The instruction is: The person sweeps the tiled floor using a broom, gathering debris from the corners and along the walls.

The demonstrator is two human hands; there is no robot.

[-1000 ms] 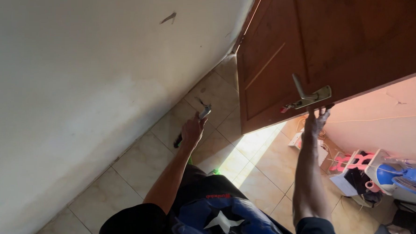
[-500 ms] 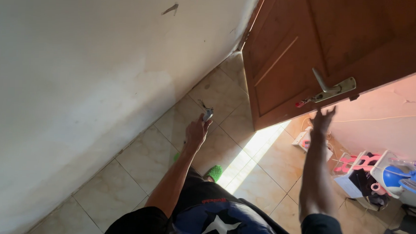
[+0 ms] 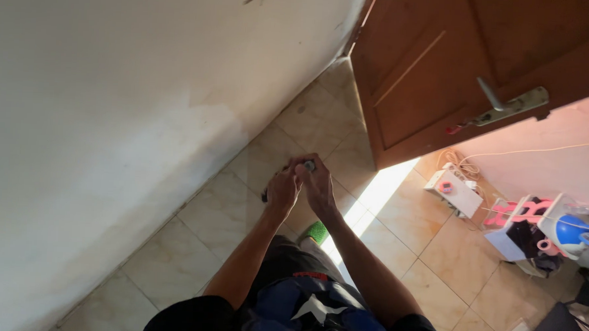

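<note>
Hands met in front of you, over the tiled floor [image 3: 191, 260]: your left hand [image 3: 281, 193] was closed around a small dark-handled tool [image 3: 306, 166], and your right hand [image 3: 318, 183] pressed against it, fingers curled over the tool's grey tip. What kind of tool it was, you could not tell. Just below the hands a green slipper [image 3: 316, 232] showed. Beyond the hands stood the brown wooden door [image 3: 438, 66], open, its metal lever handle [image 3: 509, 105] well apart from them. Right of the door, a white power strip [image 3: 453, 190] lay on the tiles
</note>
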